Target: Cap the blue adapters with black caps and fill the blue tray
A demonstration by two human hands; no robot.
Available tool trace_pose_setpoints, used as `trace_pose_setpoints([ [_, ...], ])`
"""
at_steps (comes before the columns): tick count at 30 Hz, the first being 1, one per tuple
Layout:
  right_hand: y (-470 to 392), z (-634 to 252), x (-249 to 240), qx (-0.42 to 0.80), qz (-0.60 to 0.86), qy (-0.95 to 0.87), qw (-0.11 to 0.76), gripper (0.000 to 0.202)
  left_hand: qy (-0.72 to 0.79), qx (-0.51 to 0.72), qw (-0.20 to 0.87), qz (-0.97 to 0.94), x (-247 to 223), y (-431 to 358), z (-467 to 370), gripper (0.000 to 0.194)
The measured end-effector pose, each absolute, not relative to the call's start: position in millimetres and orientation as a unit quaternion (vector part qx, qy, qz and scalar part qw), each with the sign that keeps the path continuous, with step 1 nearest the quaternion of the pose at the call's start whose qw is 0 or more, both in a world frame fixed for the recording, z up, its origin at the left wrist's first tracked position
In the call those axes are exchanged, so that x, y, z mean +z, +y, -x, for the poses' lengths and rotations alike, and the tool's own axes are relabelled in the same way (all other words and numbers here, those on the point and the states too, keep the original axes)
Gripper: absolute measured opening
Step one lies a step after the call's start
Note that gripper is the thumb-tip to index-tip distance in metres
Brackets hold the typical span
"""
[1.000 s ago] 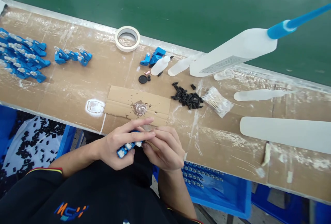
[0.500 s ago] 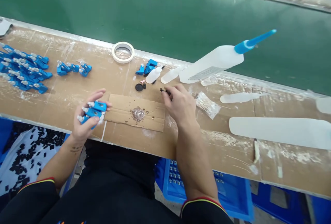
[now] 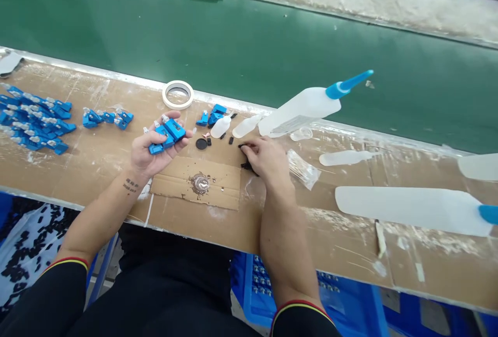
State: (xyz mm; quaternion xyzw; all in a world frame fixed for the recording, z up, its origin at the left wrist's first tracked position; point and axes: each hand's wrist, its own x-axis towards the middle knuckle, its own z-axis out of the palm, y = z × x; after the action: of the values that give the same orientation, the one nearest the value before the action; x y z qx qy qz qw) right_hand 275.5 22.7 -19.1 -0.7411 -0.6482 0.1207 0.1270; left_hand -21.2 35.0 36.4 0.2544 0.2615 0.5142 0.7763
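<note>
Several blue parts with whitish clips [image 3: 168, 134] lie in my left hand [image 3: 150, 153], its fingers and thumb curled around them. My right hand [image 3: 268, 158] is over the bench, thumb and forefinger pinched together on a small black piece [image 3: 241, 145]. More black pieces show under its palm, partly hidden. Between and below the hands lies a cardboard strip [image 3: 221, 184] with a puddle of clear glue [image 3: 200, 183] on it. Beyond it are a round black disc [image 3: 201, 143], a small white bottle [image 3: 221, 126] and some blue parts [image 3: 217, 113].
Blue parts [image 3: 37, 119] are heaped at the far left, beside a smaller group [image 3: 108, 117]. A tape roll [image 3: 178, 95] sits near the back edge. A large bottle with a blue nozzle [image 3: 299, 111] leans there; another bottle [image 3: 408, 207] lies right, past a swab bag [image 3: 305, 168].
The view has shifted. My left hand has risen away from the cardboard's left end with the blue parts, its palm turned up more. My right hand still stays low over the black pieces.
</note>
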Motion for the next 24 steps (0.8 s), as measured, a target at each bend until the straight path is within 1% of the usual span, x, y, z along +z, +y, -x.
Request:
trace_pose_setpoints([
  [2,21,-273,-25,0.125,0.725,-0.662,0.144,0.029,0.266,0.511,0.779,-0.248,28,36,21,0.043],
  [7,6,-276,-33,0.094,0.701,-0.667,0.235,0.027,0.266,0.486,0.793,-0.254,8,28,23,0.044],
  [9,4,-277,-38,0.085,0.692,-0.671,0.251,0.028,0.261,0.48,0.795,-0.264,5,26,23,0.042],
  [13,10,-272,-49,0.065,0.671,-0.695,0.251,0.034,0.251,0.469,0.8,-0.277,3,25,22,0.042],
  [17,15,-266,-54,0.047,0.688,-0.683,0.241,0.034,0.24,0.452,0.811,-0.283,2,23,22,0.043],
  [24,16,-259,-49,0.022,0.695,-0.681,0.23,0.033,0.238,0.435,0.809,-0.314,-4,21,25,0.044],
])
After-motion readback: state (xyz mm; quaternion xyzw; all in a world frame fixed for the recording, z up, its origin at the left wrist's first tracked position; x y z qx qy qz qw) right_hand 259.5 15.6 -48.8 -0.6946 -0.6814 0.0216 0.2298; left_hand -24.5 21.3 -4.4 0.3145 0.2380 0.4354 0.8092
